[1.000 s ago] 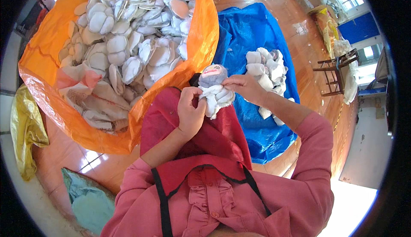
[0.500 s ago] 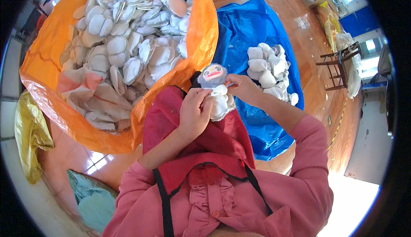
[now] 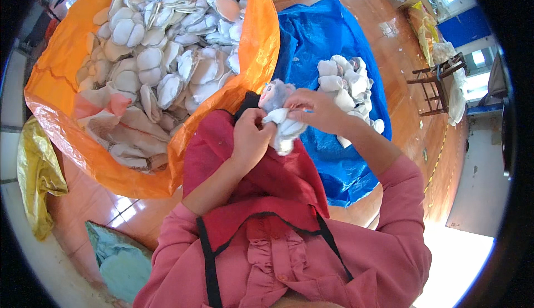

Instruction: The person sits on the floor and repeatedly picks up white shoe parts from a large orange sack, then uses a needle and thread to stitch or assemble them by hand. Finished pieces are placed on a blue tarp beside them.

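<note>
Over my lap, both hands grip a small plush toy (image 3: 287, 132) with a grey furry head and a white body. Its head leans away at the top, its printed face turned toward the left. My left hand (image 3: 253, 135) pinches the white fabric at the toy's left side, thumb and fingers pressed together. From the right, my right hand (image 3: 312, 109) closes on the white cloth just below the head. Whether a small tool is also in my right fingers cannot be made out. A red apron (image 3: 222, 152) covers my lap beneath the toy.
A large orange sack (image 3: 260, 24) full of white padded pieces stands at the left. On a blue sheet (image 3: 311, 30) to the right lies a pile of white stuffed pieces (image 3: 347, 85). Yellow (image 3: 41, 174) and green bags (image 3: 119, 261) lie lower left; a wooden chair (image 3: 439, 83) stands far right.
The toy has turned, so its face now points left instead of up at me. My right hand has shifted onto its front, fingers folding over the white cloth.
</note>
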The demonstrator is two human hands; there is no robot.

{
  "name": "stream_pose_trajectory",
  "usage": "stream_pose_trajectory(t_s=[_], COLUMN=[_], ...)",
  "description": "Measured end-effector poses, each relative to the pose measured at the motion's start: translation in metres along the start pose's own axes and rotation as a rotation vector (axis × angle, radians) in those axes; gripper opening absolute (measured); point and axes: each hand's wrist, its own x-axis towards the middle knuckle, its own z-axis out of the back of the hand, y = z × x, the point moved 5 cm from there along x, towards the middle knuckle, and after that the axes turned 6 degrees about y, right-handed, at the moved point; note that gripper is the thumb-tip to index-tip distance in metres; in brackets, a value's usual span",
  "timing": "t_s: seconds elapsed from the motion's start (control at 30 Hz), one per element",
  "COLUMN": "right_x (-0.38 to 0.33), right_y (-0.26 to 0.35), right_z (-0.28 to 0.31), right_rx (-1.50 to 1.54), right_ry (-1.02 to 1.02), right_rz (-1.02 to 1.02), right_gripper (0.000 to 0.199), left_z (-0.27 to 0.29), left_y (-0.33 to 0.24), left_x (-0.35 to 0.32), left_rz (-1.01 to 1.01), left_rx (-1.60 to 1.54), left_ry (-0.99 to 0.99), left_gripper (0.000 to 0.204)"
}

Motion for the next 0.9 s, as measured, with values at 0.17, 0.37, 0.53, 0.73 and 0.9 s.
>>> stream_pose_trajectory(t_s=[0.17, 0.37, 0.53, 0.73, 0.9], right_x=[0.003, 0.005, 0.011, 0.019, 0.029], right_y=[-0.030, -0.033, -0.014, 0.019, 0.021], right_z=[-0.010, -0.024, -0.028, -0.030, -0.034], right_rx=[0.126, 0.341, 0.114, -0.220, -0.368], right_ry=[-0.007, 0.050, -0.044, -0.051, 0.006], right_rz=[-0.027, -0.162, -0.083, -0.005, -0.018], right_gripper=[0.014, 0.014, 0.011, 0.017, 0.016], left_z=[0.008, 0.006, 0.007, 0.010, 0.011], left_y=[-0.002, -0.007, 0.003, 0.018, 0.016], left_x=[0.000, -0.009, -0.010, -0.011, -0.011], left_rz=[0.077, -0.225, -0.239, -0.159, 0.031], left_rx=[0.030, 0.202, 0.117, -0.097, -0.163], left_ry=[0.048, -0.121, -0.145, -0.107, 0.081], left_gripper=[0.020, 0.017, 0.019, 0.020, 0.022])
